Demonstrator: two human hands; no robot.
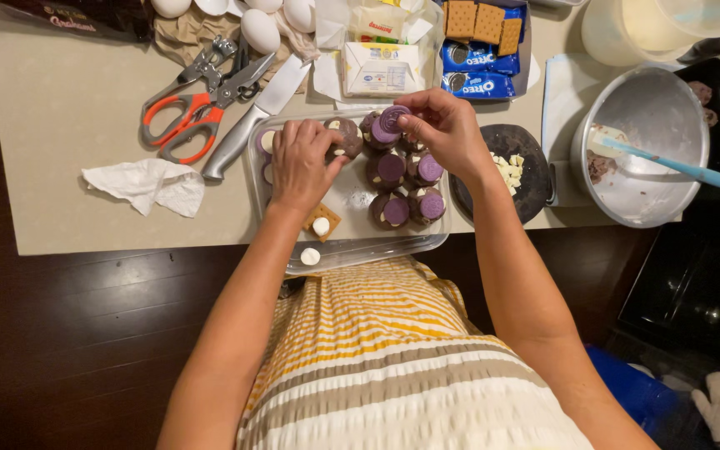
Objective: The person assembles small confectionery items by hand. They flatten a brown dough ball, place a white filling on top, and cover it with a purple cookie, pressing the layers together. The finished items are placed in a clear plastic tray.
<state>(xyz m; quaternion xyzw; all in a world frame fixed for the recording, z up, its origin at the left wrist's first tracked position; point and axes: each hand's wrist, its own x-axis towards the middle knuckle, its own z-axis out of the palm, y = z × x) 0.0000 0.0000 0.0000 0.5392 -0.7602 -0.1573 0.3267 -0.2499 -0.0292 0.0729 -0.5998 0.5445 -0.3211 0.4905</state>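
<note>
A clear baking tray point(352, 250) at the counter's front edge holds several brown dough mounds with purple round tops point(393, 171). My left hand point(302, 162) rests on the tray's left part, its fingers around a brown mound point(347, 137). My right hand point(443, 125) pinches a purple disc point(392, 119) at the tray's far edge, just above another mound. A cracker square with a white marshmallow point(321, 223) lies at the tray's front left, and a loose marshmallow point(311, 256) sits near the rim.
Orange-handled scissors point(189, 117), a knife point(256, 117), eggs point(260, 29) and a crumpled tissue point(147, 183) lie to the left. Behind the tray are a butter box point(381, 68), crackers point(481, 21) and blue cookie packs point(481, 71). On the right: a dark plate with white chunks point(518, 162), a metal bowl point(647, 125) with a spatula point(677, 167).
</note>
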